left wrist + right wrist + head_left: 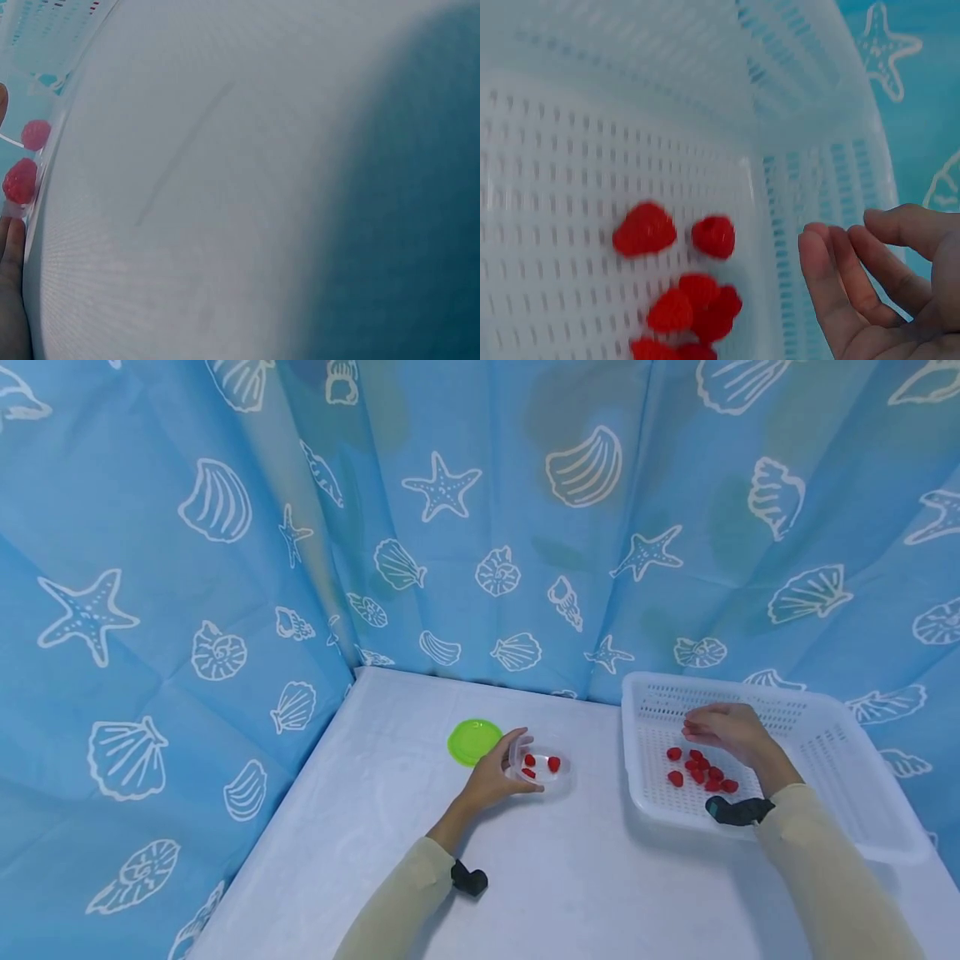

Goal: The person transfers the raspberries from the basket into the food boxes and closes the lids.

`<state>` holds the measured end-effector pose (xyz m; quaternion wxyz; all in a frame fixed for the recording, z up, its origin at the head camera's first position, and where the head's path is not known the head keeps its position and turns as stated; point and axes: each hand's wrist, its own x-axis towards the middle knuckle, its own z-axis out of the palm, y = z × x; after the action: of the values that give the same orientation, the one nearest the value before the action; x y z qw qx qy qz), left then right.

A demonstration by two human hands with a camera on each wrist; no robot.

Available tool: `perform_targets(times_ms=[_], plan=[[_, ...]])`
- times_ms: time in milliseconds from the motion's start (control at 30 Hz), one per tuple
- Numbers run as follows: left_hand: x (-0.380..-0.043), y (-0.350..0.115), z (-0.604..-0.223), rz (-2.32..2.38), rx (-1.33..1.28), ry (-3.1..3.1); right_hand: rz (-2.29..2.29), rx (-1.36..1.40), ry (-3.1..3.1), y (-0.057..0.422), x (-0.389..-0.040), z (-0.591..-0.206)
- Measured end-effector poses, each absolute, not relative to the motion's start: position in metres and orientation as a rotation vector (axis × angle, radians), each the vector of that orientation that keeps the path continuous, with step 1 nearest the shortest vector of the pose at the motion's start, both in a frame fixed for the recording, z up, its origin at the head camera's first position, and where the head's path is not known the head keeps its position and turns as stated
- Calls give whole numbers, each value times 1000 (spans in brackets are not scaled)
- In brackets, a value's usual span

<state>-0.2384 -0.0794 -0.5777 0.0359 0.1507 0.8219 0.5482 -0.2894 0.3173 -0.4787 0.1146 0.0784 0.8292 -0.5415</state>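
Observation:
My left hand (491, 777) grips a small clear plastic container (558, 777) by its sides, thumb at the near side and fingers at the far side. Inside it lie a few red raspberries (553, 764); two of these raspberries (21, 181) show through the wall in the left wrist view. Over the white plastic basket (637, 777), my right hand (731, 731) hovers with fingers loosely bent and nothing between them. Several more raspberries (645, 229) lie on the basket floor, mostly clustered below the right hand.
A bright green round lid (474, 742) lies flat on the white-covered table (360, 810), just behind the left hand. The basket's raised walls stand around the right hand. A blue curtain (465, 568) with shell and starfish prints hangs along the table's back and left edges.

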Motion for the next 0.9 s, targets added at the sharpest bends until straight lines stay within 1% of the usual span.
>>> perform_targets(times_ms=[167,467,667,900], plan=[[-238,-80,-578,1672,439,2540,-1481,300,2489,328,-292,-487],[-235,-80,-576,1676,439,2550,-1121,490,2507,336,-296,-491],[-236,-79,-575,1676,419,2549,-946,447,2481,333,-297,-490],[-238,-80,-576,1665,414,2549,-885,422,2488,331,-299,-491]])
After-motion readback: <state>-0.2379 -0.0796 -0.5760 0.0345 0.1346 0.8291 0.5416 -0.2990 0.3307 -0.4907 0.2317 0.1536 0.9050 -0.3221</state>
